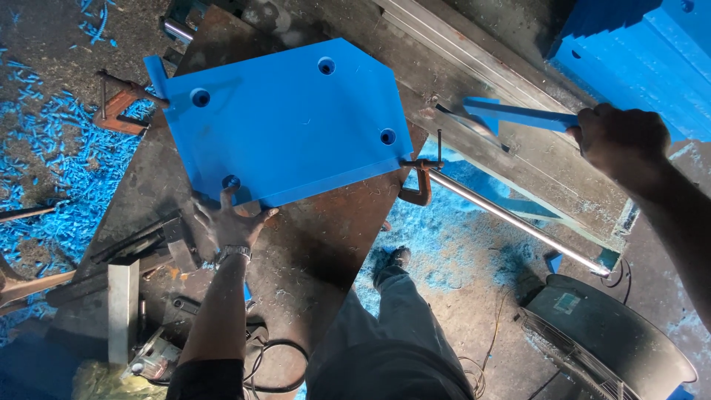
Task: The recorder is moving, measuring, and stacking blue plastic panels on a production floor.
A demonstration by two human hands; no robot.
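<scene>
Two bare hands are busy: the left hand (228, 221) lies spread wide, fingertips pressing the near edge of a large blue plastic plate (285, 122) lying flat on the steel workbench (296, 237), four round holes in it. The right hand (621, 141) is fisted around a blue strip (518, 115) held over the bench's far rail.

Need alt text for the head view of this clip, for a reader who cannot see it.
Seen from above, the left hand presses on the near edge of a blue plate with four holes, lying on a metal workbench. The right hand grips a blue strip out to the side. A clamp sits at the plate's corner; blue shavings cover the floor.
</scene>
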